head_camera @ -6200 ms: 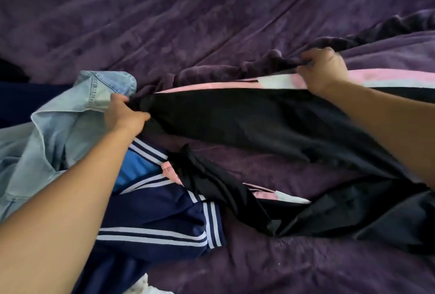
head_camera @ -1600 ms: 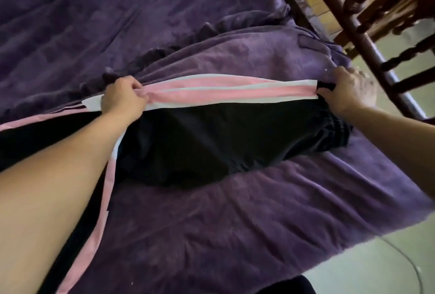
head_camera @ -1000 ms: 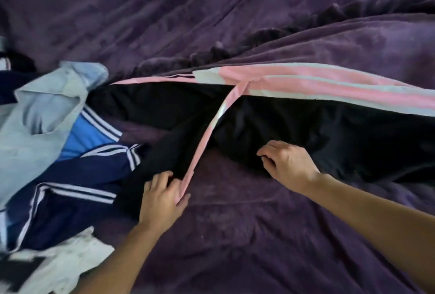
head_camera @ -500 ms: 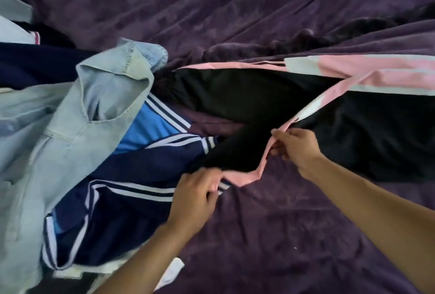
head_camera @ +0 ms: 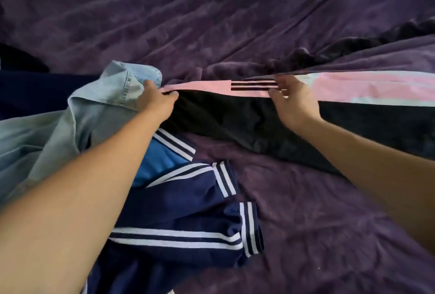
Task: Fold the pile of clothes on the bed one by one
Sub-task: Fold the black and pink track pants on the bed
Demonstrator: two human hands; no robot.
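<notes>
Trousers lie stretched across the bed; left hand pinches the cuff end, right hand pinches the pink stripe, probably to line the legs up for folding.

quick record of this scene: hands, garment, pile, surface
garment: black trousers, pink side stripe, stretched between the hands
left hand: grips the stripe's left end
right hand: pinches the stripe by three black bars
pile: denim shirt, navy striped top, at left
surface: purple bedspread
</notes>
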